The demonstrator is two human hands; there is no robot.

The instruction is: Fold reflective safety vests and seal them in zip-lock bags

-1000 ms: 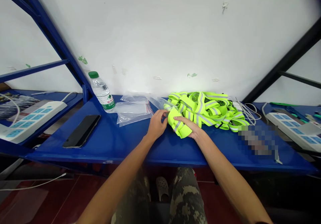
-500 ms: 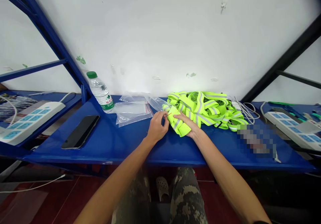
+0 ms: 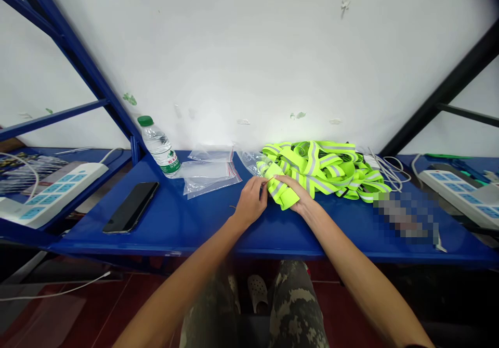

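Observation:
My right hand (image 3: 298, 194) is wrapped around a folded bundle of neon yellow-green reflective strap (image 3: 283, 197) with grey stripes, its thumb on top. At the bundle's left side, my left hand (image 3: 252, 200) is closed in a pinch on the edge of a clear zip bag (image 3: 251, 160), where a thin reddish line shows between the two hands. The bag's body reaches up and left from the bundle; how much of the strap it covers I cannot tell. Right behind lies a heap of the same reflective straps (image 3: 331, 168).
Flat clear zip bags (image 3: 208, 174) lie left of my hands. A water bottle (image 3: 159, 147) and a black phone (image 3: 130, 207) are farther left on the blue table (image 3: 202, 231). White cable (image 3: 393, 174) lies right of the straps. Power strips (image 3: 58, 192) flank the table.
My left hand has shifted slightly, its fingertips now closer to my right thumb. The bag beside the bundle has dropped lower and its shape has changed. The whole view has swung a little.

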